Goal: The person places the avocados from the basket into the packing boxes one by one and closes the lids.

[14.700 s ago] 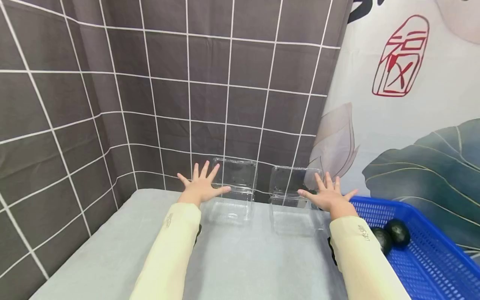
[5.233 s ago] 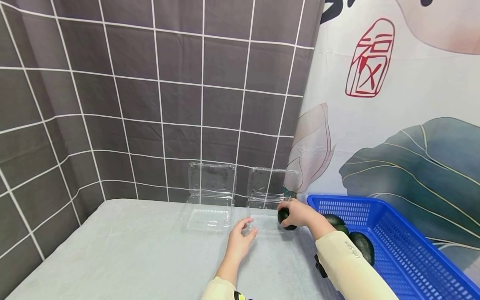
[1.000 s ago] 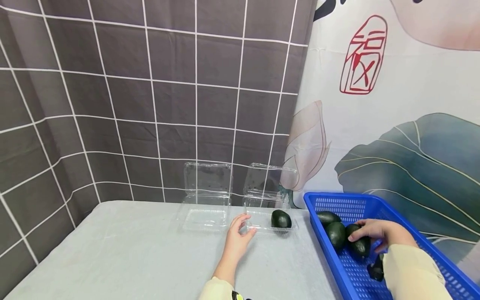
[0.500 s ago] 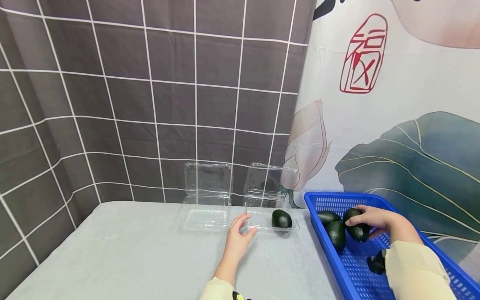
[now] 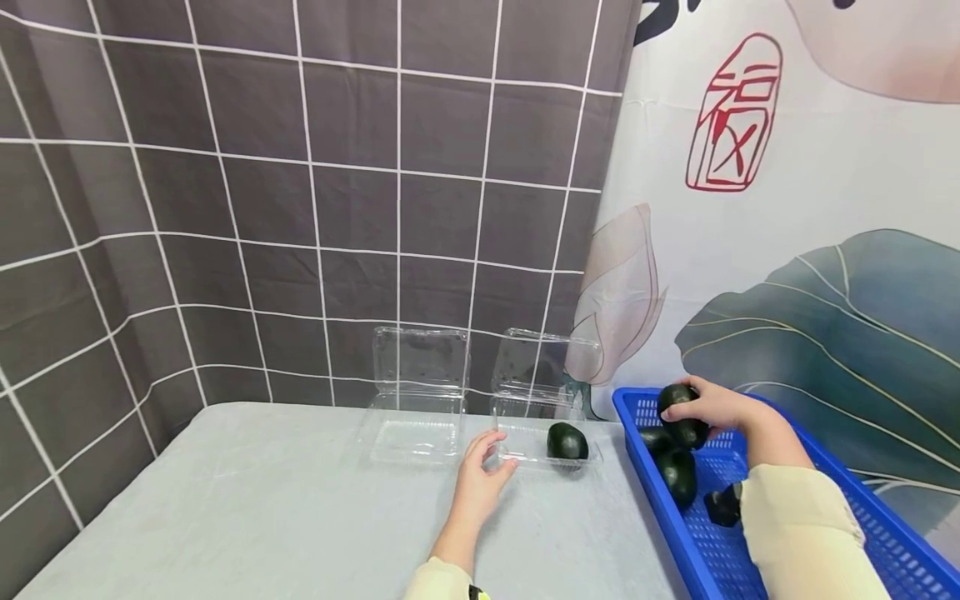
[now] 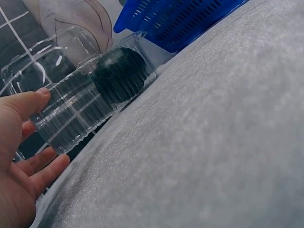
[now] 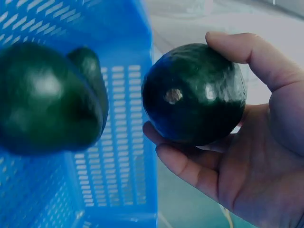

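Note:
In the head view my left hand (image 5: pixel 477 492) grips the left end of a clear plastic clamshell container (image 5: pixel 521 437), its lid standing up at the back. The left wrist view has the thumb at the rim and the fingers by the lower wall. One dark green avocado (image 5: pixel 567 442) sits at the container's right end. Over the far left part of the blue basket (image 5: pixel 693 554), my right hand (image 5: pixel 723 412) holds another avocado (image 5: pixel 677 421) between thumb and fingers. The right wrist view shows this held avocado (image 7: pixel 194 95) end on, with a pale stem scar.
Two more avocados lie along the basket's left side, one avocado (image 5: pixel 677 477) nearer and one avocado (image 5: pixel 654 438) partly covered. A second open clamshell (image 5: pixel 416 437) stands left of the first on the grey cloth (image 5: pixel 300 500). A dark checked curtain (image 5: pixel 337 208) hangs behind.
My right hand has lifted an avocado from among the others and carried it left and away from me, toward the basket's far left corner. The left hand keeps its place at the container.

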`<action>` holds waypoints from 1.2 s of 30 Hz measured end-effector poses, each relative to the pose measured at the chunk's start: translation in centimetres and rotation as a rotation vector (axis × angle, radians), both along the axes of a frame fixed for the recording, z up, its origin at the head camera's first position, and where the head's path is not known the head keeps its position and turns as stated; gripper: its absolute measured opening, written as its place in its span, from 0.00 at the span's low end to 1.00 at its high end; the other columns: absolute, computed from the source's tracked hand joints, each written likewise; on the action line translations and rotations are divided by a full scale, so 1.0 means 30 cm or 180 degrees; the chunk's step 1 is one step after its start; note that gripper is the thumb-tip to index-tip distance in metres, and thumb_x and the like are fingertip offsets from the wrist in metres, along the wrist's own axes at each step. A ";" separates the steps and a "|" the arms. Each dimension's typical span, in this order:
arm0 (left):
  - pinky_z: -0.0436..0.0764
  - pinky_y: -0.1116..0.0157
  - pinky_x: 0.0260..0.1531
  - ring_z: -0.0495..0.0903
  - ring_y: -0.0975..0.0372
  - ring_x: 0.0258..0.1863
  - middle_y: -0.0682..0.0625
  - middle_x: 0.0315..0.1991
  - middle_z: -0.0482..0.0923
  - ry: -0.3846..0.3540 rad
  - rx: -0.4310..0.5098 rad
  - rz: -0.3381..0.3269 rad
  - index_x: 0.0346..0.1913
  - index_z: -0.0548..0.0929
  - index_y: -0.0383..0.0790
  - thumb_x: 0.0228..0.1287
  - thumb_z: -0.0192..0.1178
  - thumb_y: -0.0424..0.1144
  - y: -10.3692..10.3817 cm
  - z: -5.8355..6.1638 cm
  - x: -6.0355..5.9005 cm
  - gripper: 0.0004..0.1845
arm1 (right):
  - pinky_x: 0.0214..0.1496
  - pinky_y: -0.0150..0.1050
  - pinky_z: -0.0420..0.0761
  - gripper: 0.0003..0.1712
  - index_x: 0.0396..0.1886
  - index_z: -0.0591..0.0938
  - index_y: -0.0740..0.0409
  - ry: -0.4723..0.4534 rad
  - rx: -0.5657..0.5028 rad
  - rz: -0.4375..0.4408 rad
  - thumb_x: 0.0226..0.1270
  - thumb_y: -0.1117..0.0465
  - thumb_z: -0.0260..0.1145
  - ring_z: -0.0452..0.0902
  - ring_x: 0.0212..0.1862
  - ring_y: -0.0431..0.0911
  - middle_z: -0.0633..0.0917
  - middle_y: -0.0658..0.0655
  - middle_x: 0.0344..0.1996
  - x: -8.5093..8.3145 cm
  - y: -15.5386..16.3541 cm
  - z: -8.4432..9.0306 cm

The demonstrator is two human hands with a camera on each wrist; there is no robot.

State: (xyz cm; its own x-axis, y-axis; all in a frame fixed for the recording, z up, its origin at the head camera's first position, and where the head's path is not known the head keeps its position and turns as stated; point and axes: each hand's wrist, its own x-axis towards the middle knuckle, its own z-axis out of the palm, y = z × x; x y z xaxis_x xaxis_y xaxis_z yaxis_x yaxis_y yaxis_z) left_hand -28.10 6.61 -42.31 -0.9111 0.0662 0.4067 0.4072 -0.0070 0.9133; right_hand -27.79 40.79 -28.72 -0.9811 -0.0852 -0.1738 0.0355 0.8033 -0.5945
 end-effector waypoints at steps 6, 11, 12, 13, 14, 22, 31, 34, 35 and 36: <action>0.77 0.46 0.42 0.70 0.36 0.51 0.31 0.55 0.68 0.0030 -0.0001 0.0015 0.48 0.76 0.27 0.51 0.63 0.23 0.007 -0.002 0.000 0.18 | 0.34 0.48 0.81 0.43 0.61 0.55 0.72 0.0211 0.0009 -0.0024 0.58 0.50 0.64 0.74 0.42 0.59 0.68 0.76 0.47 -0.026 -0.057 0.010; 0.79 0.50 0.40 0.72 0.39 0.51 0.35 0.56 0.69 0.0079 -0.0071 0.0095 0.48 0.77 0.29 0.51 0.65 0.25 0.026 -0.074 -0.057 0.19 | 0.33 0.48 0.81 0.44 0.62 0.55 0.72 0.0339 0.0056 0.0020 0.57 0.50 0.65 0.72 0.42 0.60 0.68 0.76 0.48 -0.042 -0.110 0.030; 0.79 0.51 0.40 0.73 0.40 0.51 0.36 0.56 0.69 0.0079 -0.0069 0.0101 0.49 0.77 0.31 0.50 0.66 0.26 0.029 -0.089 -0.067 0.19 | 0.33 0.48 0.81 0.44 0.62 0.55 0.73 0.0362 0.0054 0.0030 0.57 0.50 0.65 0.72 0.43 0.60 0.68 0.76 0.48 -0.046 -0.122 0.032; 0.80 0.53 0.39 0.73 0.41 0.51 0.37 0.56 0.69 0.0083 -0.0064 0.0104 0.49 0.78 0.33 0.50 0.66 0.27 0.031 -0.102 -0.077 0.20 | 0.33 0.48 0.81 0.44 0.62 0.55 0.73 0.0376 0.0034 0.0042 0.57 0.50 0.65 0.73 0.43 0.60 0.68 0.76 0.48 -0.050 -0.133 0.035; 0.80 0.53 0.39 0.73 0.42 0.51 0.38 0.56 0.70 0.0092 -0.0062 0.0098 0.49 0.78 0.33 0.50 0.66 0.27 0.030 -0.105 -0.079 0.20 | 0.34 0.47 0.81 0.44 0.62 0.56 0.73 0.0392 0.0014 0.0055 0.57 0.51 0.65 0.73 0.42 0.59 0.68 0.76 0.48 -0.054 -0.145 0.037; 0.80 0.52 0.40 0.73 0.41 0.52 0.38 0.57 0.69 0.0092 -0.0017 0.0055 0.49 0.78 0.34 0.51 0.67 0.28 0.026 -0.111 -0.079 0.20 | 0.36 0.47 0.81 0.40 0.58 0.61 0.72 0.0598 0.0070 0.0111 0.54 0.52 0.66 0.75 0.40 0.56 0.73 0.72 0.45 -0.084 -0.226 0.032; 0.78 0.48 0.42 0.72 0.40 0.51 0.36 0.56 0.69 0.0024 -0.0098 0.0115 0.49 0.77 0.31 0.51 0.65 0.25 0.031 -0.110 -0.082 0.19 | 0.40 0.50 0.79 0.39 0.56 0.64 0.72 0.0681 0.0162 0.0180 0.52 0.52 0.68 0.74 0.41 0.58 0.75 0.71 0.43 -0.095 -0.284 0.015; 0.77 0.46 0.41 0.72 0.38 0.51 0.34 0.55 0.69 0.0020 -0.0083 0.0128 0.48 0.77 0.29 0.50 0.64 0.23 0.031 -0.112 -0.084 0.19 | 0.41 0.50 0.78 0.39 0.56 0.65 0.71 0.0681 0.0149 0.0177 0.52 0.52 0.68 0.74 0.42 0.57 0.75 0.70 0.43 -0.103 -0.299 0.004; 0.77 0.46 0.41 0.72 0.38 0.51 0.34 0.55 0.69 0.0014 -0.0081 0.0128 0.49 0.77 0.29 0.50 0.65 0.24 0.031 -0.113 -0.085 0.20 | 0.42 0.50 0.78 0.39 0.56 0.65 0.71 0.0677 0.0167 0.0175 0.52 0.52 0.69 0.74 0.42 0.57 0.76 0.69 0.43 -0.106 -0.303 0.000; 0.77 0.47 0.42 0.72 0.39 0.51 0.35 0.56 0.69 0.0011 -0.0079 0.0126 0.49 0.77 0.30 0.51 0.65 0.24 0.030 -0.112 -0.083 0.20 | 0.42 0.50 0.78 0.40 0.57 0.65 0.71 0.0674 0.0176 0.0189 0.51 0.51 0.68 0.74 0.42 0.57 0.76 0.69 0.43 -0.108 -0.308 -0.003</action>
State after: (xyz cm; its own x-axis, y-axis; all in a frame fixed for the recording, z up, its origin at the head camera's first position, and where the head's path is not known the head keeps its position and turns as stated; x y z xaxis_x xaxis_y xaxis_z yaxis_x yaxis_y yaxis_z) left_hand -30.60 7.52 -45.66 -0.9118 0.0403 0.4086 0.4099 0.0319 0.9116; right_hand -31.01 31.55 -28.82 -0.9897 -0.1399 0.0296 -0.1338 0.8318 -0.5387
